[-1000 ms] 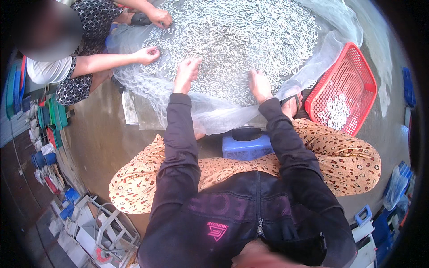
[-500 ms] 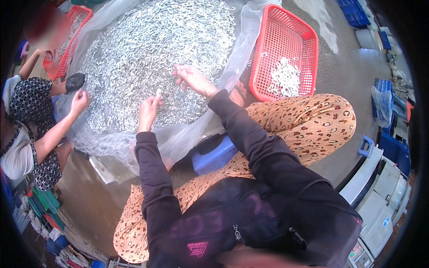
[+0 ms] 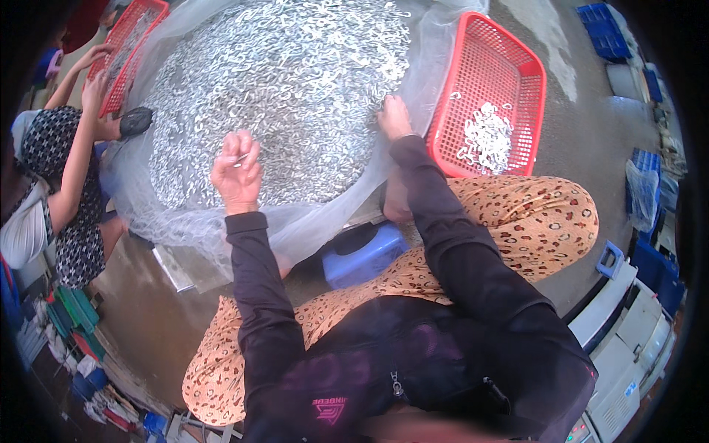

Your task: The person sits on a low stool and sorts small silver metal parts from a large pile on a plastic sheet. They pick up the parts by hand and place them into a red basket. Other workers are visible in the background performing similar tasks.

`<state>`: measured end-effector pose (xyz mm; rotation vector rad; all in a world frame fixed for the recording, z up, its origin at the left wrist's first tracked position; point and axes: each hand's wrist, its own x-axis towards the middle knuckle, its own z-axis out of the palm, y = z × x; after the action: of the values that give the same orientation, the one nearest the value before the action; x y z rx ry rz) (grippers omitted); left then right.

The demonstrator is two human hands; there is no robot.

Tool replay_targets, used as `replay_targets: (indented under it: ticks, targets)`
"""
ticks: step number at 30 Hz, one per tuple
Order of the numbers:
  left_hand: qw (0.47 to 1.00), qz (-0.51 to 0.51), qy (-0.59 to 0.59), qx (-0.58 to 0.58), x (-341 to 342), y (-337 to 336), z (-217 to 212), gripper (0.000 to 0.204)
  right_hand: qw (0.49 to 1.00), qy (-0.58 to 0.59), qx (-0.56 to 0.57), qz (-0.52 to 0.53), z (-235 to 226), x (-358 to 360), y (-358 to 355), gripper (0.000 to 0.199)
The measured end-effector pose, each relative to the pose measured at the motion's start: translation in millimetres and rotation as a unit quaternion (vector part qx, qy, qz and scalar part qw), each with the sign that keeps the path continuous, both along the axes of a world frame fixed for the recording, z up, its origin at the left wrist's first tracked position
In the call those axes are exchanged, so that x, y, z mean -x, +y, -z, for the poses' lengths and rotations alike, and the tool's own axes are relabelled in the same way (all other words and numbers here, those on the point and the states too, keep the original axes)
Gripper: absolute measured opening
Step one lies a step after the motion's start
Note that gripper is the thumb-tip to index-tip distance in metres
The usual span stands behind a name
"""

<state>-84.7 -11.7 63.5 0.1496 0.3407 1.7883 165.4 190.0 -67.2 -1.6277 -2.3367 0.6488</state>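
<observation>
A broad heap of small silvery-white curved pieces [image 3: 288,96] lies spread on a sheet of pale translucent netting [image 3: 199,229]. Over the near left part of the heap is my left hand [image 3: 238,171], palm up and fingers curled in, with a thin pale piece showing between them. My right hand [image 3: 396,118] is at the heap's right edge, close to the netting's rim. Its fingers are bent together; whatever they hold is too small to make out. To its right, a red perforated basket [image 3: 533,111] contains a small pile of similar white curved pieces [image 3: 487,140].
At the left a co-worker in patterned trousers [image 3: 55,140] reaches both hands to another red basket [image 3: 122,55]. A blue plastic stool [image 3: 365,255] stands before my legs. Blue crates [image 3: 604,31] line the far right, with a pale grey machine [image 3: 628,369] at the lower right.
My right hand has moved right, from over the heap to its edge. My left hand has turned palm up with curled fingers. The co-worker's nearer hand has moved up to their basket.
</observation>
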Motion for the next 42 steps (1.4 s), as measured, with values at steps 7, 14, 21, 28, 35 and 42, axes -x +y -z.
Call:
replay_targets:
  ticks: [7,14,21,28,35,42]
  targets:
    - [0.952,0.049,0.145,0.265,-13.0,12.0,11.4,0.011,0.859,0.310,0.405,0.041,-30.7,15.7,-3.5,0.031]
    - [0.851,0.119,0.394,0.326,-40.5,54.6,19.9,0.030,0.870,0.264,0.416,0.033,-49.0,6.9,0.7,0.016]
    - [0.696,0.219,0.622,0.286,-80.6,129.6,41.1,0.033,0.803,0.345,0.480,0.074,-38.2,-5.8,0.8,0.032]
    - [0.285,0.038,0.949,0.126,-93.7,156.0,72.5,0.022,0.597,0.590,0.536,0.096,-26.1,-6.9,-1.6,0.026]
    - [0.248,0.163,0.954,0.030,-118.5,181.0,118.7,0.014,0.442,0.710,0.532,0.132,-45.7,-21.0,1.4,0.010]
    - [0.215,0.188,0.957,0.055,-102.3,110.9,104.7,0.008,0.404,0.768,0.497,0.007,-75.8,-12.1,2.2,0.014]
